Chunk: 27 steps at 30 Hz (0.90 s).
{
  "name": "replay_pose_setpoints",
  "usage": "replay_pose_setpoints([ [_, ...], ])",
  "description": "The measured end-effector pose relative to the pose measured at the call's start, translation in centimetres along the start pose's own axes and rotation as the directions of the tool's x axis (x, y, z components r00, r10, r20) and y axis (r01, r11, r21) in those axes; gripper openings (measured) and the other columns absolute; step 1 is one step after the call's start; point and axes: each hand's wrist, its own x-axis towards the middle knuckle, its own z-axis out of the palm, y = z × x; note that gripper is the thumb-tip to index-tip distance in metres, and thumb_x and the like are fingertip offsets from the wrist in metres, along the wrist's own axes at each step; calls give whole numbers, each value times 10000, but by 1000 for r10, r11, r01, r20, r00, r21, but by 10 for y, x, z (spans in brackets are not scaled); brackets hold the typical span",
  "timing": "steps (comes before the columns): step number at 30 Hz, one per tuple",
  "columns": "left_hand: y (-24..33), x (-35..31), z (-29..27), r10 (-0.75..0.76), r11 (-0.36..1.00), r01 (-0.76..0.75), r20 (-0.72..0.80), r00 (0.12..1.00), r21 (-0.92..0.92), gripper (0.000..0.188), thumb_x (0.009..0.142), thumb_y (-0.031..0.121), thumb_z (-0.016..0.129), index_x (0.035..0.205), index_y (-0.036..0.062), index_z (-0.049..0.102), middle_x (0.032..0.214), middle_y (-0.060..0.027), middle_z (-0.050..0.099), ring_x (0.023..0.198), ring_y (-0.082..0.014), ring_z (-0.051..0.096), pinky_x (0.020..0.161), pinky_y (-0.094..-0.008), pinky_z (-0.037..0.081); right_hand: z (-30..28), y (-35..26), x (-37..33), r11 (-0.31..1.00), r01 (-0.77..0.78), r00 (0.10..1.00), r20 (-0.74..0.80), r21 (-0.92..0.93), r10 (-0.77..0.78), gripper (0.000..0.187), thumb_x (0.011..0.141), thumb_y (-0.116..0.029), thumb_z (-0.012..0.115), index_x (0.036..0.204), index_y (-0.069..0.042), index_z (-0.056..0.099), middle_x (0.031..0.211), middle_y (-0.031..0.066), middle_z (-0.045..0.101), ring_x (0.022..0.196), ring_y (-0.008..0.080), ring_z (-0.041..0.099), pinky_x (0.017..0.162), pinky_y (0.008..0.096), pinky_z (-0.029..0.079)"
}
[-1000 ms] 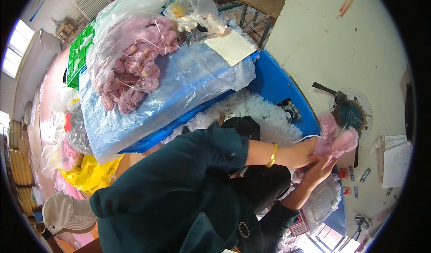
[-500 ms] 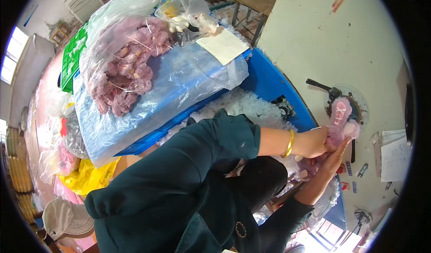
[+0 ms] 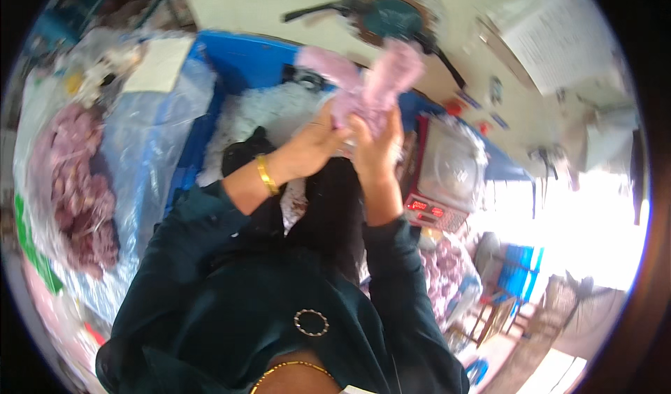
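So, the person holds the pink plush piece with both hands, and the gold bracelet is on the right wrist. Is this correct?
Not quite: the head view shows the gold bracelet on the left wrist. The left hand and right hand do hold the pink plush piece.

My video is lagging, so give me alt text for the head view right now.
The left hand and the right hand grip a fuzzy pink plush piece near a pale table. A blue bin with white fluff is at left; a scale with lit red digits sits right, clear plastic with mauve plush far left.
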Motion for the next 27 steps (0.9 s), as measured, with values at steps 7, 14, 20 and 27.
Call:
replay_pose_setpoints([
  [7, 18, -20, 19, -123, 991, 124, -31, 992, 43, 515, 994, 237, 451, 1427, 58, 238, 1162, -30, 514, 917, -90, 502, 782, -242, 448, -24, -21, -17, 999, 37, 996, 86, -30, -34, 703, 660, -346, 790, 1172, 30, 491, 1032, 222, 547, 949, 404, 544, 828, 434, 446],
  [14, 26, -47, 34, -214, 951, 221, 57, 975, -214, 480, 997, 287, 424, 1366, -4, 326, 1188, -133, 522, 980, -197, 596, 821, -317, 506, -88, -40, -34, 987, -152, 921, 354, -56, 162, 990, 557, -397, 875, 1308, 30, 392, 1151, 218, 572, 1123, 321, 553, 942, 399, 436],
  [20, 22, -51, 22, -342, 910, 371, 170, 924, -183, 396, 1000, 309, 410, 1234, -5, 471, 1156, -141, 560, 922, -199, 611, 784, -306, 507, -285, 156, -9, 838, -526, 846, 14, -143, 533, 597, 735, -374, 752, 1128, 40, 578, 970, 163, 677, 855, 233, 657, 690, 343, 523],
  [27, 0, -66, -10, -488, 863, 495, 89, 868, -104, 252, 983, 187, 455, 1152, 18, 532, 1082, -109, 605, 910, -174, 611, 763, -283, 502, -313, 140, 2, 554, -665, 739, -336, -501, 584, 800, 726, -559, 710, 1204, 63, 554, 1159, 211, 610, 1085, 262, 584, 903, 342, 455],
])
